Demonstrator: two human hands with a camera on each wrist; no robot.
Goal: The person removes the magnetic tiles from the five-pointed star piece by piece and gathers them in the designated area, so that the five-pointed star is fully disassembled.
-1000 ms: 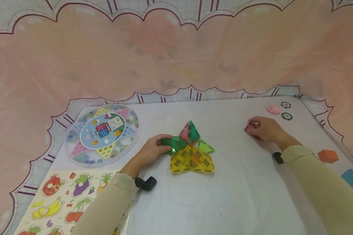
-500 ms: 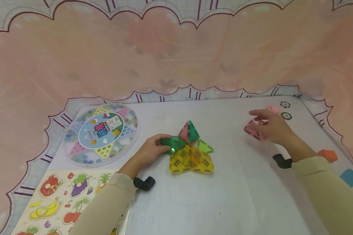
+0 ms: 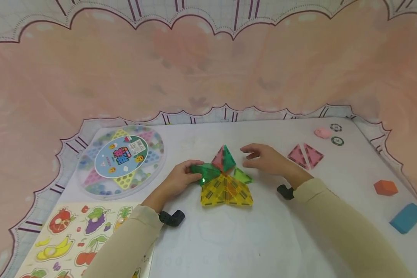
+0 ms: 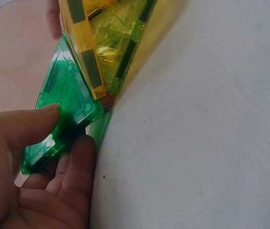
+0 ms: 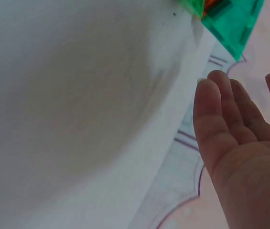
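My left hand [image 3: 178,179] pinches a green triangular magnetic tile [image 4: 65,102] between thumb and fingers, beside the left edge of a small build. That build has yellow tiles [image 3: 226,193] at the front and a peak of a pink tile [image 3: 217,158] and a green tile [image 3: 228,159] behind. On its right side lies a light green triangle tile [image 3: 242,176]. My right hand [image 3: 269,160] holds nothing; its fingers reach toward the build from the right, apart from it. Two pink triangle tiles [image 3: 298,156] lie flat on the table behind the right wrist.
A round marble-game box [image 3: 121,162] stands at the back left, with a fruit puzzle board [image 3: 73,239] in front of it. To the right are an orange block [image 3: 385,187], a blue block [image 3: 407,218], a pink pig figure [image 3: 322,133] and two round chips [image 3: 337,141].
My right hand has let go of a pink triangle tile at the right, leaving it beside another, and has moved left toward the build. The left hand keeps its hold on the green tile.
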